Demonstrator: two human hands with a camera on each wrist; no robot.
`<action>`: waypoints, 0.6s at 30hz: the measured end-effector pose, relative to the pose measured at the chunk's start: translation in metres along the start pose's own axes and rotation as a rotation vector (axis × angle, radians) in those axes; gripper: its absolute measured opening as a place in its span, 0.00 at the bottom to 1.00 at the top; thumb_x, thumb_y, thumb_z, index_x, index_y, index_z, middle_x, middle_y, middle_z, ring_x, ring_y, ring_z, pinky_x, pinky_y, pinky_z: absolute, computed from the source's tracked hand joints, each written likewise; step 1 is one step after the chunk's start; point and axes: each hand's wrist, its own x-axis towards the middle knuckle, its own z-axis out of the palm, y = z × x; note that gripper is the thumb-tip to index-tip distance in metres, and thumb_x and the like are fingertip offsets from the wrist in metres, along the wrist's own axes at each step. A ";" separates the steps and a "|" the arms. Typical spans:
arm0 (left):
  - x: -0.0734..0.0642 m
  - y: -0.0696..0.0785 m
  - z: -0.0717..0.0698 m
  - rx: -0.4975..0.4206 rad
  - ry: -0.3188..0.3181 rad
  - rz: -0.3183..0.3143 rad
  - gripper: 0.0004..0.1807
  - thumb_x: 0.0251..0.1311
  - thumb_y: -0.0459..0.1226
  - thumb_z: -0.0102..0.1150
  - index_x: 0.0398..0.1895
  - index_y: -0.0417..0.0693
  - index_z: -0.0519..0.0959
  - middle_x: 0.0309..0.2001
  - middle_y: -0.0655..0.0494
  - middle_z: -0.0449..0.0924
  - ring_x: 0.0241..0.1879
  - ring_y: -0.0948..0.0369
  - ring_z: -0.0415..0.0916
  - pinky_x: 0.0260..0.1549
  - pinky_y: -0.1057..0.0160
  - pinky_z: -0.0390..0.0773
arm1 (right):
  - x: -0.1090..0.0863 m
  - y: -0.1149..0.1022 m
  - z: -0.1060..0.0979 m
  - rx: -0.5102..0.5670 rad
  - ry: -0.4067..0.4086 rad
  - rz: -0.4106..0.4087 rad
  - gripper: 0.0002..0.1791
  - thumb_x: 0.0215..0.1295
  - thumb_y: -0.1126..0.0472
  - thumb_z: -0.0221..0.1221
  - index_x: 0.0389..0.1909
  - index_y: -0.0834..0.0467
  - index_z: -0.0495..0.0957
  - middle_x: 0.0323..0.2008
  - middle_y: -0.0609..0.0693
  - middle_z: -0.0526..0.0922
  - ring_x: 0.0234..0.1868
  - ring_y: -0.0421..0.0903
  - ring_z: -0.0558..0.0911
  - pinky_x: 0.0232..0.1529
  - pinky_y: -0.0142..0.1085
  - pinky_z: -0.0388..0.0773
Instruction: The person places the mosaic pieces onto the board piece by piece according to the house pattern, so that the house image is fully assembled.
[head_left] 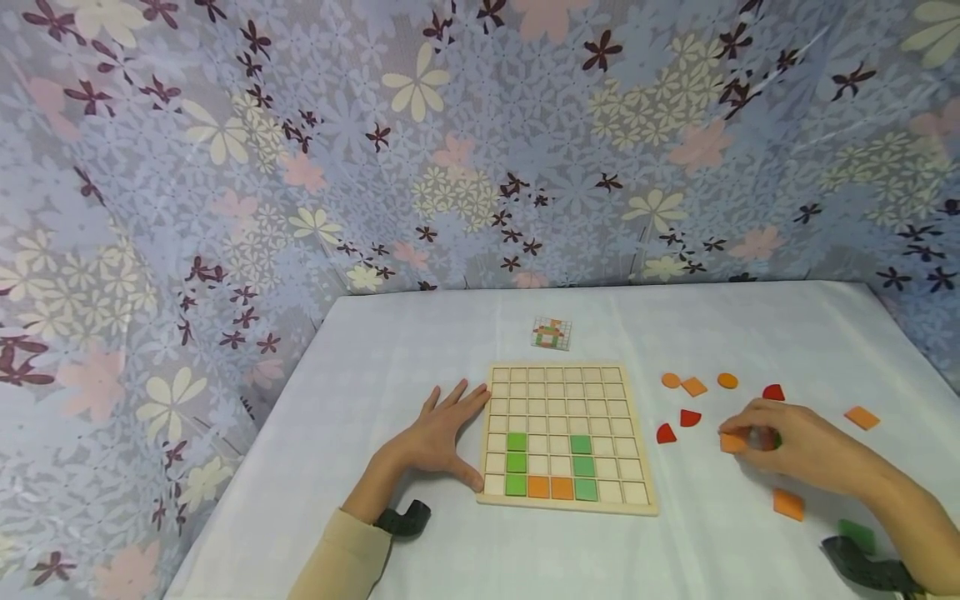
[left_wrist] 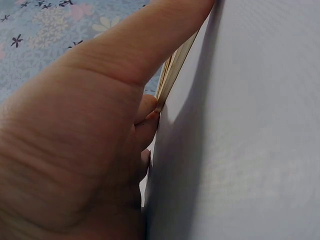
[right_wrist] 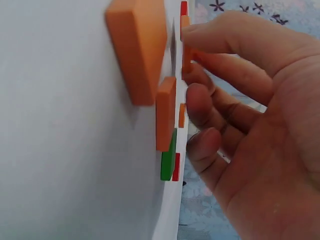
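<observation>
A wooden grid board (head_left: 567, 507) lies on the table, holding several green square tiles (head_left: 517, 462) in two columns and two orange tiles (head_left: 538, 487) between their lower ends. Spread along the board's left edge, my left hand (head_left: 438, 437) touches it with straight fingers and thumb; its wrist view shows the thumb (left_wrist: 150, 40) against the board's side. Right of the board, my right hand (head_left: 806, 446) pinches an orange square tile (head_left: 732, 442) between thumb and fingers. The right wrist view shows that tile edge-on, with other orange tiles (right_wrist: 166, 115) and a green one (right_wrist: 169, 157) nearby.
A small pattern card (head_left: 551, 332) lies behind the board. Orange round pieces (head_left: 727, 381), red quarter-round pieces (head_left: 690, 418) and orange squares (head_left: 862, 417) are scattered on the right. A green tile (head_left: 857, 536) sits near my right wrist. Floral cloth (head_left: 480, 167) hangs behind the table.
</observation>
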 end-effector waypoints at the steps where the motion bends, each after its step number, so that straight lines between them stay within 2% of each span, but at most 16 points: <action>1: 0.000 0.000 0.000 0.000 0.002 0.000 0.76 0.21 0.78 0.62 0.78 0.57 0.44 0.76 0.63 0.39 0.74 0.56 0.30 0.68 0.45 0.28 | 0.000 -0.002 0.000 0.016 0.004 -0.001 0.19 0.54 0.52 0.69 0.48 0.49 0.83 0.30 0.43 0.72 0.25 0.40 0.70 0.23 0.31 0.65; 5: 0.000 -0.001 0.001 0.001 0.002 0.001 0.76 0.21 0.78 0.61 0.78 0.57 0.44 0.76 0.64 0.39 0.74 0.56 0.30 0.68 0.45 0.28 | 0.003 -0.007 0.000 0.072 0.019 -0.031 0.22 0.55 0.49 0.69 0.50 0.52 0.82 0.30 0.44 0.74 0.21 0.39 0.70 0.18 0.31 0.67; 11: -0.001 0.000 0.001 -0.006 -0.003 0.001 0.76 0.22 0.78 0.61 0.78 0.57 0.44 0.76 0.63 0.39 0.74 0.57 0.29 0.68 0.45 0.27 | 0.009 -0.017 0.001 0.085 0.033 -0.080 0.22 0.54 0.45 0.68 0.48 0.50 0.83 0.31 0.40 0.75 0.27 0.38 0.70 0.21 0.30 0.67; 18: -0.001 0.001 0.000 -0.005 0.002 0.000 0.75 0.22 0.77 0.63 0.77 0.56 0.45 0.76 0.62 0.39 0.74 0.56 0.30 0.68 0.45 0.28 | 0.019 -0.030 0.002 0.084 0.032 -0.130 0.18 0.56 0.52 0.69 0.49 0.49 0.83 0.33 0.39 0.76 0.27 0.38 0.71 0.23 0.31 0.67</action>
